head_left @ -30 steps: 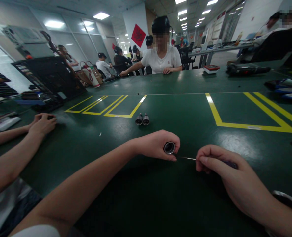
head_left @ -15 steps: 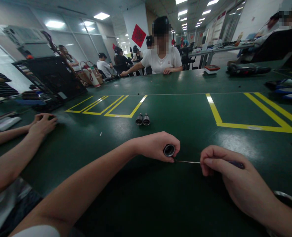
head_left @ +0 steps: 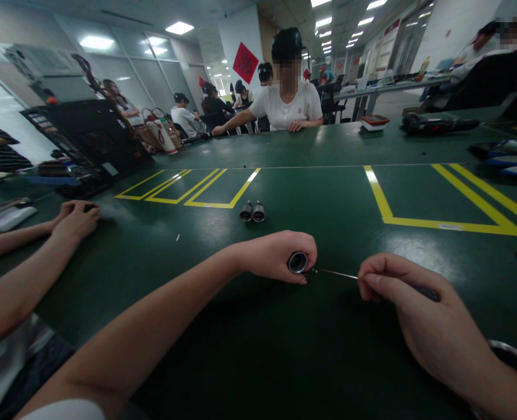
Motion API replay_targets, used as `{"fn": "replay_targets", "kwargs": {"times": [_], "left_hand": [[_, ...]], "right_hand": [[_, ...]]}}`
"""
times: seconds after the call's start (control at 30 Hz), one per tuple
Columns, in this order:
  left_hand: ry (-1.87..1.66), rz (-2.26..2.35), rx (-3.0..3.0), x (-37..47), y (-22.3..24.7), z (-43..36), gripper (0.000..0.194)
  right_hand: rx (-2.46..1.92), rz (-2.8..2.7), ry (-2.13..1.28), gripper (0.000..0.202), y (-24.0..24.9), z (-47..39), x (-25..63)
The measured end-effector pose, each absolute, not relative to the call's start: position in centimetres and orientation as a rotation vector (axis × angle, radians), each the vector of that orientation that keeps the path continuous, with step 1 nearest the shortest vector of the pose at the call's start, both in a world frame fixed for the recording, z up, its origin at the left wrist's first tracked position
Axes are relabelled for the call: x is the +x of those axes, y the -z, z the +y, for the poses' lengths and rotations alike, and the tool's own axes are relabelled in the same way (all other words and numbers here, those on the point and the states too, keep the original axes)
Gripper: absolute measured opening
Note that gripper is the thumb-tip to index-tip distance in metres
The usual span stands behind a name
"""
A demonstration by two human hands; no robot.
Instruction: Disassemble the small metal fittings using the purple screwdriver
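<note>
My left hand (head_left: 280, 255) is closed around a round, hollow metal fitting (head_left: 297, 262), its open end facing me. A screwdriver (head_left: 426, 292) with a dark handle and thin shaft is gripped in my right hand (head_left: 398, 286). Its shaft points left toward the fitting, and something small, perhaps a screw, shows at the tip just right of my left fingers. Whether the tip touches the fitting I cannot tell. Beyond my left hand, two similar metal fittings (head_left: 252, 212) stand side by side on the green table (head_left: 328, 350).
Yellow tape outlines (head_left: 446, 226) mark the table ahead. At left, another person's hands (head_left: 77, 219) rest on the tabletop near a black rack (head_left: 92, 137). A person in a white shirt (head_left: 289, 108) sits opposite. A red and white box (head_left: 375, 122) lies at the far edge.
The screwdriver has drawn back slightly to the right, showing its tip and a gap from my left fingers. My left hand with the fitting has risen a little.
</note>
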State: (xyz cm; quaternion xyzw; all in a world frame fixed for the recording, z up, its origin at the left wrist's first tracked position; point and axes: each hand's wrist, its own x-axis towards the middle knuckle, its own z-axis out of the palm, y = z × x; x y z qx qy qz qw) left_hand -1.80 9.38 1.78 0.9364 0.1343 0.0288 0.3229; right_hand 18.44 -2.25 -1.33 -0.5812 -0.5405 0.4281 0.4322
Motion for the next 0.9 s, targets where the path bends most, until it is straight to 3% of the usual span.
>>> {"fn": "replay_targets", "kwargs": {"times": [0.33, 0.9], "left_hand": [[-0.111, 0.407, 2.427, -1.5, -1.4, 9.0, 0.016], [-0.140, 0.434, 2.432, -1.5, -1.5, 9.0, 0.014]], "right_hand": [[-1.527, -1.632, -0.983, 0.021, -0.6, -2.4, 17.2], [-1.451, -1.379, -1.110, 0.019, 1.1, -2.6, 18.4]]}}
